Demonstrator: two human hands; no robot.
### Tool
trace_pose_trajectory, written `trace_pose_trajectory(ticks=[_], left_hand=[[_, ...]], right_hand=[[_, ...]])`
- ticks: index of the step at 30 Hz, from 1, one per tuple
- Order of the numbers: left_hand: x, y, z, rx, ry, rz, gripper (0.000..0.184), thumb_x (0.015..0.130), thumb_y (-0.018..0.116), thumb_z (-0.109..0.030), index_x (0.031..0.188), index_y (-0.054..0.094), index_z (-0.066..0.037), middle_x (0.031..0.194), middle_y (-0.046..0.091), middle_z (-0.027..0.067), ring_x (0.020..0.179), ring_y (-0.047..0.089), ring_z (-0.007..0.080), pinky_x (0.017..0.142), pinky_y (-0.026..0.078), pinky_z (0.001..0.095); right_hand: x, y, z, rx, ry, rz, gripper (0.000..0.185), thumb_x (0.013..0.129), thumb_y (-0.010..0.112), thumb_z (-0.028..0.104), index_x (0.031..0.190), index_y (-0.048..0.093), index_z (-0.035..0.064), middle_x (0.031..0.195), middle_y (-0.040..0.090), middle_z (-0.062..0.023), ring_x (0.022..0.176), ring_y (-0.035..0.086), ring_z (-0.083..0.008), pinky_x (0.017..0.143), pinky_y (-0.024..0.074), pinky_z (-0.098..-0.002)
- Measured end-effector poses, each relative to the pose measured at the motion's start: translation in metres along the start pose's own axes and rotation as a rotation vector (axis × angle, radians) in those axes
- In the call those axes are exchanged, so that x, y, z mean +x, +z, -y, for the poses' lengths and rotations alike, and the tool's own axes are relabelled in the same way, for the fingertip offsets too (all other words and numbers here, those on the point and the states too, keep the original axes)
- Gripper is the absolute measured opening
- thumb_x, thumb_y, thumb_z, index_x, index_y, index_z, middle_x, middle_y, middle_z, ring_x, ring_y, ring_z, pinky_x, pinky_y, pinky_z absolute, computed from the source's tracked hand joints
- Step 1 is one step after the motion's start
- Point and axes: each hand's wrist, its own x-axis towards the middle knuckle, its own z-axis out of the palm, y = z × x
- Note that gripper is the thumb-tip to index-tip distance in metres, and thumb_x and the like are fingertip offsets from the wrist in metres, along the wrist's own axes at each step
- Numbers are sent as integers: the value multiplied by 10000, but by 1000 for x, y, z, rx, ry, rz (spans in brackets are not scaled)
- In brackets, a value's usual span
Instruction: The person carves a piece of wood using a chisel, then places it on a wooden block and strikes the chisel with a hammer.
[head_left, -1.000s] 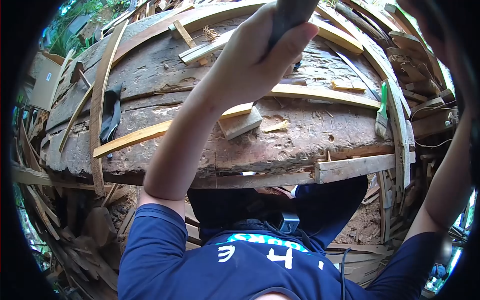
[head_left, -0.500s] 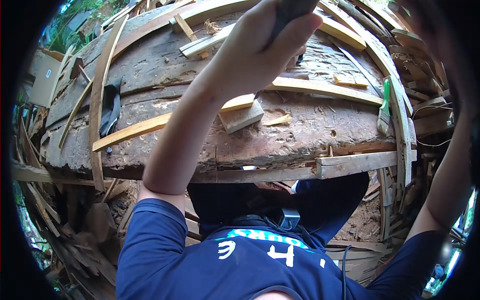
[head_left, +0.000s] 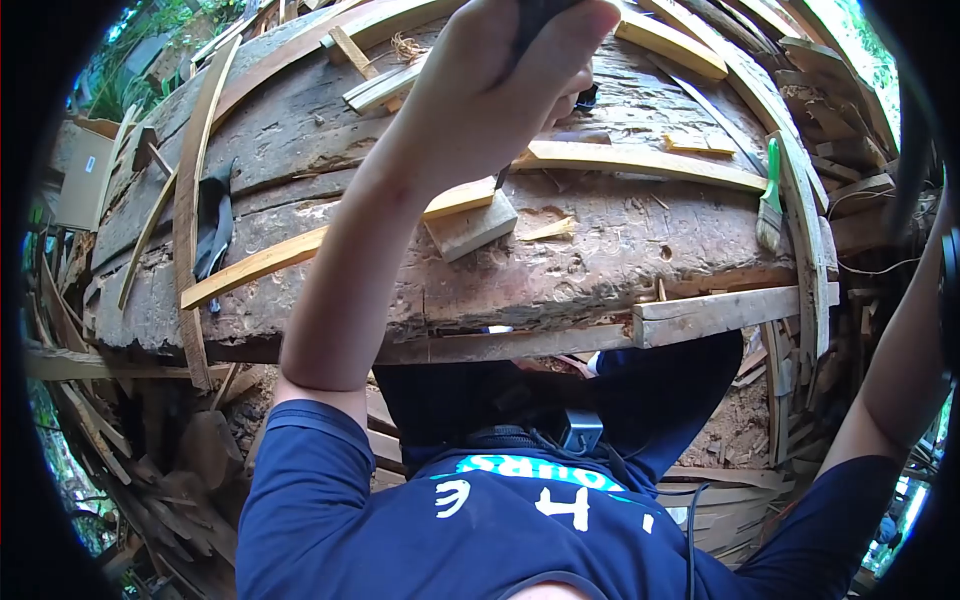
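Observation:
My left hand [head_left: 500,105] is closed round a dark object [head_left: 540,22] at the top centre, its upper end cut off by the frame. Below the fist a thin dark edge shows at the end of a yellowish wood strip [head_left: 260,267], which lies across a small wooden block [head_left: 472,226]. Another pale strip [head_left: 640,165] runs to the right from under the hand. My right forearm [head_left: 895,370] rises at the right edge, and the hand itself is out of sight.
A broad, worn wooden surface [head_left: 590,255] lies in front of me. On its right is a green-handled brush [head_left: 769,210]; a black object [head_left: 214,225] lies on its left beside an upright slat [head_left: 187,210]. Scrap wood [head_left: 175,510] is piled around, with a cardboard box [head_left: 84,180] at the left.
My left hand has moved slightly left and up, still round the dark object. The blurred shape at the upper right has moved toward the right edge. The view has shifted a little.

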Motion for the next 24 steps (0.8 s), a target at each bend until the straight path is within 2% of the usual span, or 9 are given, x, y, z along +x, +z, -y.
trace_pose_trajectory(ticks=[2, 4, 5, 8, 11, 20, 22, 23, 24], left_hand=[[-2, 7, -13, 73, -125, -94, 174, 1083, 479, -194, 1097, 512, -23, 651, 493, -34, 446, 413, 26, 366, 379, 193], [-4, 2, -8, -81, -154, -54, 170, 1085, 486, -204, 1080, 508, -35, 642, 474, -39, 447, 396, 21, 368, 363, 193], [-3, -1, -2, -43, -30, -21, 153, 1087, 489, -207, 1054, 507, -58, 631, 460, -41, 448, 386, 15, 368, 357, 199], [-4, -2, -8, -133, -125, 12, 192, 1099, 484, -250, 1018, 503, -78, 621, 450, -52, 445, 371, 12, 372, 342, 205], [-5, 6, -14, -81, -153, -96, 296, 1107, 474, -320, 956, 505, -68, 613, 433, -68, 442, 341, 10, 381, 306, 205], [-3, 7, -15, -8, -121, -151, 378, 1120, 434, -349, 853, 504, -91, 614, 441, -63, 447, 337, 3, 378, 296, 199], [-3, 5, -14, 19, -111, -148, 392, 1119, 435, -361, 840, 507, -95, 610, 444, -65, 444, 344, 6, 376, 298, 199], [-3, 4, -12, 58, -87, -127, 402, 1117, 436, -371, 833, 508, -97, 605, 445, -66, 442, 350, 9, 375, 299, 200], [-4, 6, -13, 41, -101, -154, 416, 1115, 435, -390, 824, 508, -102, 592, 444, -66, 433, 355, 13, 372, 301, 201]], right_hand=[[-2, -2, -3, 0, 2, -11, 348, 1078, 554, 329, 1267, 645, 51, 642, 535, 37, 526, 444, -34, 486, 392, -263], [-4, -1, -6, -4, 2, -17, 351, 1078, 554, 330, 1273, 644, 52, 643, 535, 38, 526, 444, -33, 485, 392, -263], [-5, 1, -7, -1, 8, -18, 353, 1077, 555, 330, 1276, 644, 52, 643, 536, 38, 526, 444, -33, 485, 392, -263], [-4, 7, -11, 6, 17, -24, 359, 1077, 556, 332, 1284, 643, 52, 644, 536, 38, 526, 443, -32, 484, 392, -264], [-7, 13, -22, 12, 29, -51, 365, 1077, 557, 334, 1292, 643, 52, 644, 536, 38, 527, 442, -31, 484, 392, -265], [-24, 114, -63, 128, 173, 49, 384, 1075, 559, 340, 1318, 641, 53, 646, 537, 39, 527, 441, -28, 482, 392, -267], [-34, 149, -65, 285, 195, 107, 375, 1059, 580, 375, 1188, 697, 42, 581, 497, 42, 507, 430, -44, 471, 352, -290], [-38, 178, -73, 171, 163, 33, 387, 1063, 571, 365, 973, 737, 27, 491, 534, 10, 401, 408, -83, 416, 350, -301], [-41, 187, -69, 58, 233, 106, 396, 1051, 578, 380, 964, 723, 22, 587, 636, -83, 478, 574, -192, 483, 453, -388]])
